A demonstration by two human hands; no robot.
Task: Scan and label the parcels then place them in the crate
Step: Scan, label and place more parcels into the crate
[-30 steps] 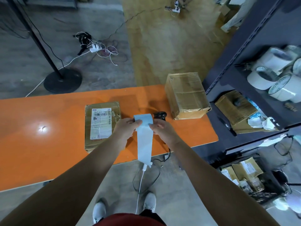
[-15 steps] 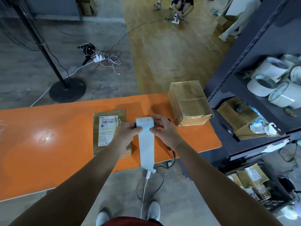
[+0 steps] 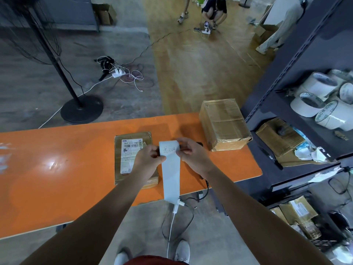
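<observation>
A long pale blue label strip (image 3: 171, 175) hangs down over the front edge of the orange table (image 3: 57, 169). My left hand (image 3: 148, 161) pinches its left edge near the top, and my right hand (image 3: 193, 155) pinches the right edge there. The strip's top carries handwriting. A flat brown parcel (image 3: 129, 150) with a white shipping label lies just left of the strip, partly under my left hand. A taller taped cardboard parcel (image 3: 223, 124) stands at the table's right end. A black scanner (image 3: 199, 144) is mostly hidden behind my right hand.
A dark metal shelf rack (image 3: 286, 77) on the right holds white tape rolls (image 3: 324, 104) and a brown parcel (image 3: 278, 136); lower shelves hold more parcels. A fan stand (image 3: 82, 109) and loose cables lie on the floor beyond the table. People crouch far back.
The top of the strip has been turned so its handwriting shows. Both hands have stayed on the strip, now a little farther over the table, and the camera view has tilted up.
</observation>
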